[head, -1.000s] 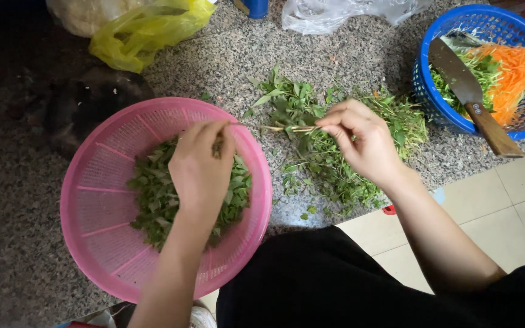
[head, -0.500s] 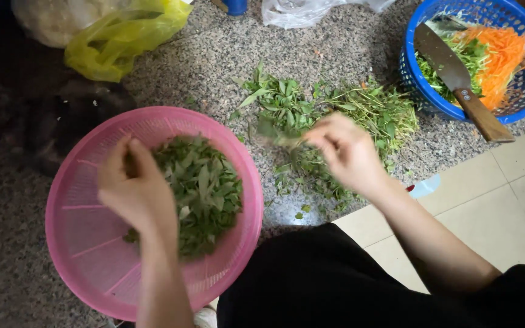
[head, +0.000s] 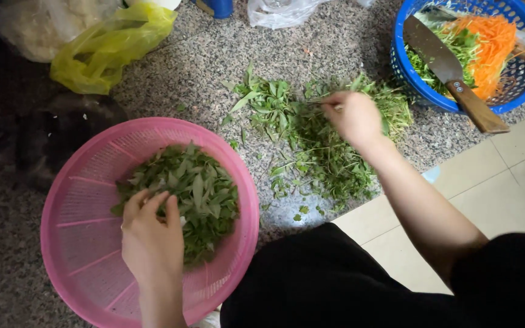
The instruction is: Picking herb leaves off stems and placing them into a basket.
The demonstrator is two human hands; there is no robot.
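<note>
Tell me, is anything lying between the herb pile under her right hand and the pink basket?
Nothing visible: only bare speckled floor with a few stray leaves separates the herb pile from the pink basket. The right hand already touches the pile.

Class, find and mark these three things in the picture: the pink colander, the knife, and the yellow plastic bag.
pink colander (head: 71, 206), head view, on its bare slotted inner wall at the left.
knife (head: 435, 51), head view, on the flat of the blade lying over the blue basket.
yellow plastic bag (head: 107, 51), head view, on the crumpled middle.

Plucked green leaves (head: 192, 188) heaped in pink basket (head: 74, 200), leafy herb stems (head: 311, 140) strewn on granite beside it
</note>
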